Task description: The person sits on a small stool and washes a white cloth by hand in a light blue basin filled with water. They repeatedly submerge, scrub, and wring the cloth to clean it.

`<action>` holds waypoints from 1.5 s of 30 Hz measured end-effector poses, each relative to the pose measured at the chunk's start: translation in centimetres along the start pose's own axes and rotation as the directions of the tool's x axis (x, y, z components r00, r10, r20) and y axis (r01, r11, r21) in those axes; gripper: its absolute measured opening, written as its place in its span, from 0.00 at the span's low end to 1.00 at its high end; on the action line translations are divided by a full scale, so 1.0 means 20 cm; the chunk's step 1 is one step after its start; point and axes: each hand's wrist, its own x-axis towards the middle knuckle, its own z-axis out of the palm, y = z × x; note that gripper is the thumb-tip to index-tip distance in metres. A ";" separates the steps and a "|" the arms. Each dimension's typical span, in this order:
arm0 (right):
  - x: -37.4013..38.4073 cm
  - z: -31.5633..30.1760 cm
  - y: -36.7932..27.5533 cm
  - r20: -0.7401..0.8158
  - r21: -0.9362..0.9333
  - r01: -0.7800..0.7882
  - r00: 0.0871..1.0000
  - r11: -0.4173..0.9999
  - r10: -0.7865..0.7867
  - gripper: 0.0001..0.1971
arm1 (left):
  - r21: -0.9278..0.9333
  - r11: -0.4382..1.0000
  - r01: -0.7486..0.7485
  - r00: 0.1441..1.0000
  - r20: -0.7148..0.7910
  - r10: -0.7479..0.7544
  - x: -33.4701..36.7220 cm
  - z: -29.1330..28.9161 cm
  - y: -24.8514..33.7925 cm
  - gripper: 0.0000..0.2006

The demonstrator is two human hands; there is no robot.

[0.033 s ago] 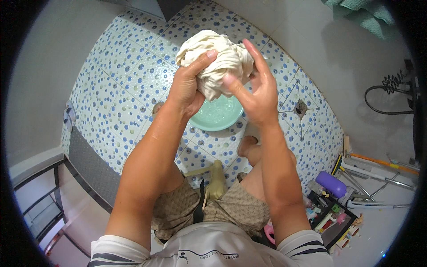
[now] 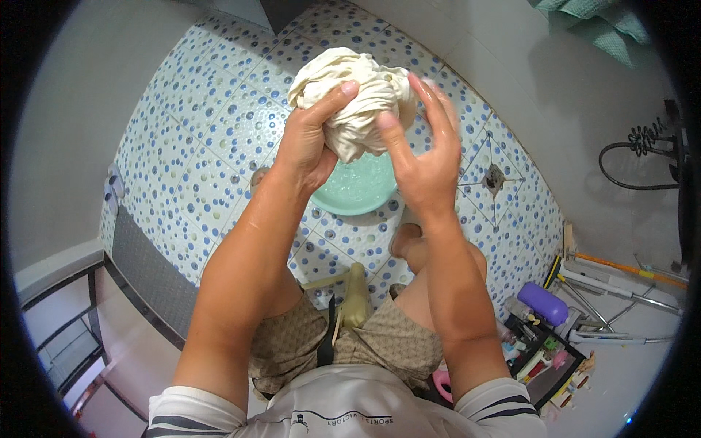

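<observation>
A bunched, wrung-looking cream cloth [image 2: 354, 102] is held up above a mint-green basin [image 2: 356, 191] of water. My left hand [image 2: 310, 142] grips its left side, thumb pressed over the folds and the other fingers hidden beneath. At the right side of the bundle is my right hand [image 2: 427, 150], its fingers spread apart. The right thumb tip lies against the cloth, while the outer fingers are smeared by motion. Part of the basin is hidden behind the cloth and my hands. Both forearms look wet.
Blue-dotted tiles cover the floor [image 2: 197, 139], with a drain [image 2: 493, 177] at right. Low at right stand a purple container [image 2: 544, 303], a black tray [image 2: 548, 372] of small items and a folded metal rack [image 2: 606, 292]. A slipper [image 2: 114, 190] rests by the left wall.
My right hand has shifted slightly right and its fingers have spread from the cloth's right side. My left hand and the bundle stay almost where they were.
</observation>
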 end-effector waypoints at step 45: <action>-0.31 -0.22 -0.64 -0.028 0.311 0.455 0.882 0.834 -0.471 0.09 | 0.067 0.995 -0.073 0.997 0.018 0.072 -0.06 -0.06 -0.01 0.26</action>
